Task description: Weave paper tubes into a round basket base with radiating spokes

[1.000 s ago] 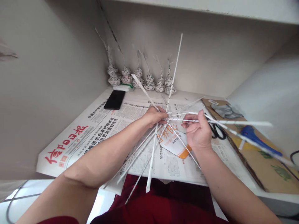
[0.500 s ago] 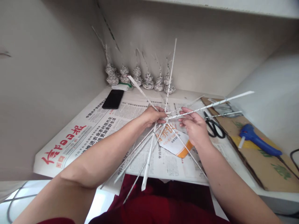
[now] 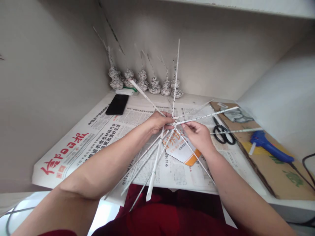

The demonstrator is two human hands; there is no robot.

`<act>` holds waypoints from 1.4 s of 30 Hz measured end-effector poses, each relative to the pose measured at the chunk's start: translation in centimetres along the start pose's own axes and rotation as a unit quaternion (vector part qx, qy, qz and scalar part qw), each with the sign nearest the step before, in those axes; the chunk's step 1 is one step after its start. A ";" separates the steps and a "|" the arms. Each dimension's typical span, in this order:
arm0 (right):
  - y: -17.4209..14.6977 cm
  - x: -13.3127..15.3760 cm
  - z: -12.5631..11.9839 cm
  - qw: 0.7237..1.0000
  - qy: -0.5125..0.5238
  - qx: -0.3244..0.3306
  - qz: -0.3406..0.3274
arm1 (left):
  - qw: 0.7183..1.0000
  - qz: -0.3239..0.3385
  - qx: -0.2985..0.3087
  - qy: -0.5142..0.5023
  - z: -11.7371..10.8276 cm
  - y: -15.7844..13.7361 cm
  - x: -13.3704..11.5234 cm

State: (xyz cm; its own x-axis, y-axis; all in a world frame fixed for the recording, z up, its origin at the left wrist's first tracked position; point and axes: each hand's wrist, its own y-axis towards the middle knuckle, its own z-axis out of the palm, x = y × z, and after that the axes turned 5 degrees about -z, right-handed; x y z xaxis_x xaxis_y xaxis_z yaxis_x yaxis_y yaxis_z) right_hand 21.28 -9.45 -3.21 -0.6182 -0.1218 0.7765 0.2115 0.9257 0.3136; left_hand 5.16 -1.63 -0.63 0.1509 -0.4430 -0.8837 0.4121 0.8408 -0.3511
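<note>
A star of several rolled newspaper sticks [image 3: 154, 164] crosses at one centre above the newspaper-covered table [image 3: 81, 144]. My left hand [image 3: 158, 122] pinches that crossing from the left. My right hand [image 3: 198, 136] grips the sticks just right of the centre, fingers curled around one that runs right toward the scissors. One stick [image 3: 176, 68] points up at the back wall; others fan down over the table's front edge toward my lap.
A black phone [image 3: 117, 104] lies at the back left. Several woven paper cones [image 3: 142, 80] stand along the back wall. Black scissors [image 3: 222, 134] and a blue glue gun [image 3: 269, 149] rest on a cardboard sheet [image 3: 278, 177] at right. An orange-and-white printed card [image 3: 183, 150] lies under the sticks.
My right hand has moved in closer to the crossing. The long sticks it handles have swung: one now lies lower toward the scissors, another points right over the cardboard.
</note>
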 end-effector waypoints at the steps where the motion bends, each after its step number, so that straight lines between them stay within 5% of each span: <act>1: 0.0 -0.1 0.0 1.000 -0.017 -0.004 -0.002 | 1.000 -0.002 0.000 -0.001 0.0 0.0 0.0; 15: -0.7 0.5 0.8 0.999 -0.033 -0.007 -0.043 | 0.999 -0.009 -0.031 -0.014 0.0 0.1 -0.1; 21: -1.2 0.7 0.8 0.987 -0.101 0.007 -0.124 | 0.999 -0.019 -0.049 0.002 0.0 0.3 0.2; 30: -1.5 0.9 0.8 0.979 -0.153 0.024 -0.134 | 0.999 -0.033 -0.007 -0.001 -0.3 0.2 0.2; 37: -0.8 3.2 -0.5 0.927 -0.279 -0.031 -0.247 | 0.999 -0.026 -0.029 0.017 0.0 0.3 0.3; 42: 2.1 3.0 -0.7 0.908 -0.317 0.042 -0.269 | 0.999 -0.026 -0.018 0.029 -0.1 0.2 0.3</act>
State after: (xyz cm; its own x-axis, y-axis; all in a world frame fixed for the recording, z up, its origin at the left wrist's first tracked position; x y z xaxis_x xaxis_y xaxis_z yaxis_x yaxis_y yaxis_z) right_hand 20.35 -8.15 0.15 -0.9324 -0.3588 0.0432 -0.2930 0.8205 0.4909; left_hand 5.27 -1.57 -1.04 0.0762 -0.4686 -0.8801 0.3861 0.8277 -0.4072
